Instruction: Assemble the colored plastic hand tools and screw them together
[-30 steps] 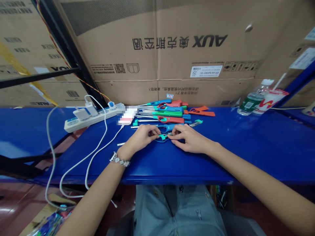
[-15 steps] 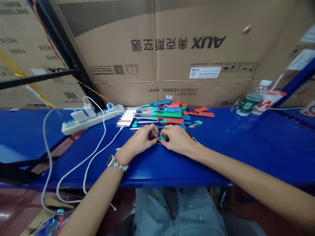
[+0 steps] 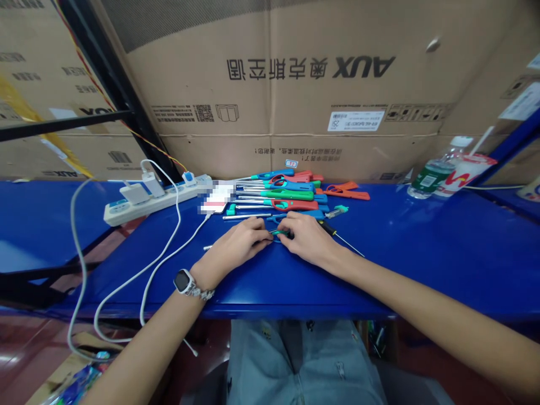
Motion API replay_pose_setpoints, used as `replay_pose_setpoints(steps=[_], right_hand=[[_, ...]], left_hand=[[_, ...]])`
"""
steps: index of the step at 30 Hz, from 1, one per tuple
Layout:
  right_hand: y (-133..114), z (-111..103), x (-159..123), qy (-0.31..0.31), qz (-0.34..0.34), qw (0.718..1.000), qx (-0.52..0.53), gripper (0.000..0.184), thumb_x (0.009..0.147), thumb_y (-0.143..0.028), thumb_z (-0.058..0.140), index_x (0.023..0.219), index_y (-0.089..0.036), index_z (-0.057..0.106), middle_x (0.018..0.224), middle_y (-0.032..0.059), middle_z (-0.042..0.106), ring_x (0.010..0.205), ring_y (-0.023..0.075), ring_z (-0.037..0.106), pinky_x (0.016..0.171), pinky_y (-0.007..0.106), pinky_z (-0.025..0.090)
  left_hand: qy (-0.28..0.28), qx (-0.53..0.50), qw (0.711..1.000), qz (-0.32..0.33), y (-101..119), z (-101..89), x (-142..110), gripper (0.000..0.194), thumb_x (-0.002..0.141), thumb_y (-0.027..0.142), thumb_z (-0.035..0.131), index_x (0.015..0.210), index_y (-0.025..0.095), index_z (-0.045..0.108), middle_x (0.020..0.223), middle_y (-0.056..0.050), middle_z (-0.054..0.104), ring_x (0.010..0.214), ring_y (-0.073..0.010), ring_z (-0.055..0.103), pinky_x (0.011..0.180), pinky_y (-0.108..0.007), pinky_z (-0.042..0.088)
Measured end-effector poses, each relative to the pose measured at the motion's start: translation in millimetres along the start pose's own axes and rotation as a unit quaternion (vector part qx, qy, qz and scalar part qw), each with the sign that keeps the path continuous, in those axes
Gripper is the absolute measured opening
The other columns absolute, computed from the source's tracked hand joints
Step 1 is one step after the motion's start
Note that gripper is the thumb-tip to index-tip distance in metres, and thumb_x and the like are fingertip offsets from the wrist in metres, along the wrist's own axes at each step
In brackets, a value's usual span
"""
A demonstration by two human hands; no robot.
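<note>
My left hand (image 3: 240,243) and my right hand (image 3: 307,237) meet over the blue table, fingers pinched on a long-nosed lighter (image 3: 278,232) with a teal part and a blue edge. My fingers cover most of it. A metal tube tip (image 3: 207,247) pokes out left of my left hand. Just beyond my hands lie several long-nosed lighters, among them a green lighter (image 3: 291,194) and a red lighter (image 3: 297,205), metal tubes pointing left. By my right hand rests a screwdriver (image 3: 328,228) with a black and yellow handle. Past it lies a small teal-tipped part (image 3: 337,211).
A phone (image 3: 218,198) on a white cable lies left of the lighters, beside a power strip (image 3: 158,199) with chargers. Orange handle pieces (image 3: 348,194) lie to the right. A bottle (image 3: 434,174) and a cup with a straw (image 3: 462,175) stand farther right. Cardboard boxes (image 3: 304,118) line the back.
Both hands stay together on the lighter, and the teal part has turned slightly between my fingers. My left wrist has rolled, showing the watch face. More of the screwdriver shaft shows.
</note>
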State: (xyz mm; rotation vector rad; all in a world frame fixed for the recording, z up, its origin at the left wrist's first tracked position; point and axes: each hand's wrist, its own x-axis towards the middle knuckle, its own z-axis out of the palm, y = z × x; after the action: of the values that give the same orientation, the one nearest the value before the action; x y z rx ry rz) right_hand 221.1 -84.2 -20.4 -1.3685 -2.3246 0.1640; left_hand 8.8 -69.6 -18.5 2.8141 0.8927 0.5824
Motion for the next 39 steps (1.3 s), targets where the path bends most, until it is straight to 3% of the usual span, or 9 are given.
replay_pose_setpoints(steps=[9, 15, 23, 26, 32, 39], right_hand=[[-7.6, -9.1, -0.4, -0.015, 0.013, 0.995, -0.095, 0.013, 0.095, -0.018, 0.061, 0.092, -0.015, 0.074, 0.094, 0.0104, 0.069, 0.089, 0.0236, 0.067, 0.071, 0.032, 0.045], [-10.1, -9.7, 0.4, -0.017, 0.054, 0.993, -0.103, 0.014, 0.093, -0.021, 0.062, 0.090, -0.016, 0.074, 0.093, 0.0088, 0.070, 0.080, 0.0215, 0.067, 0.067, 0.031, 0.043], [-9.7, -7.2, 3.9, -0.032, 0.051, 0.992, -0.110, 0.017, 0.094, -0.022, 0.059, 0.093, -0.016, 0.075, 0.100, 0.0113, 0.069, 0.081, 0.0219, 0.066, 0.069, 0.032, 0.044], [-9.3, -8.7, 3.4, -0.051, 0.025, 0.991, -0.117, 0.018, 0.095, -0.020, 0.057, 0.095, -0.016, 0.075, 0.102, 0.0118, 0.067, 0.079, 0.0209, 0.064, 0.067, 0.032, 0.042], [0.4, -10.6, -10.7, -0.040, -0.104, 0.984, -0.140, 0.029, 0.104, -0.024, 0.050, 0.102, -0.010, 0.075, 0.104, 0.0158, 0.064, 0.094, 0.0251, 0.058, 0.079, 0.037, 0.042], [7.6, -11.4, -29.9, -0.022, -0.107, 0.987, -0.120, 0.047, 0.104, -0.044, 0.049, 0.135, -0.012, 0.066, 0.113, 0.0166, 0.060, 0.106, 0.0304, 0.054, 0.090, 0.045, 0.045]], left_hand=[[0.012, 0.059, 0.997, 0.051, -6.8, 4.0, 4.0, 0.024, 0.104, 0.021, 0.053, 0.094, 0.017, 0.074, 0.092, -0.007, 0.061, 0.085, -0.0214, 0.057, 0.075, -0.035, 0.049], [0.020, 0.065, 0.997, 0.044, -7.2, 6.5, 4.6, 0.021, 0.103, 0.020, 0.056, 0.092, 0.017, 0.074, 0.089, -0.007, 0.061, 0.083, -0.0216, 0.056, 0.074, -0.034, 0.049], [0.023, 0.061, 0.997, 0.038, -8.3, 9.0, 4.0, 0.022, 0.103, 0.021, 0.055, 0.092, 0.017, 0.074, 0.090, -0.006, 0.061, 0.083, -0.0215, 0.056, 0.073, -0.034, 0.047], [0.017, 0.054, 0.998, 0.036, -8.8, 8.1, 3.8, 0.022, 0.103, 0.022, 0.055, 0.093, 0.017, 0.074, 0.090, -0.006, 0.061, 0.084, -0.0217, 0.056, 0.074, -0.034, 0.048], [0.014, 0.051, 0.998, 0.025, -12.1, 7.2, 1.6, 0.020, 0.102, 0.021, 0.057, 0.094, 0.018, 0.075, 0.091, -0.007, 0.062, 0.086, -0.0223, 0.057, 0.076, -0.035, 0.048], [0.024, 0.044, 0.998, 0.027, -12.3, 7.6, 0.3, 0.022, 0.103, 0.021, 0.053, 0.098, 0.017, 0.074, 0.093, -0.008, 0.062, 0.087, -0.0221, 0.058, 0.078, -0.035, 0.052]])
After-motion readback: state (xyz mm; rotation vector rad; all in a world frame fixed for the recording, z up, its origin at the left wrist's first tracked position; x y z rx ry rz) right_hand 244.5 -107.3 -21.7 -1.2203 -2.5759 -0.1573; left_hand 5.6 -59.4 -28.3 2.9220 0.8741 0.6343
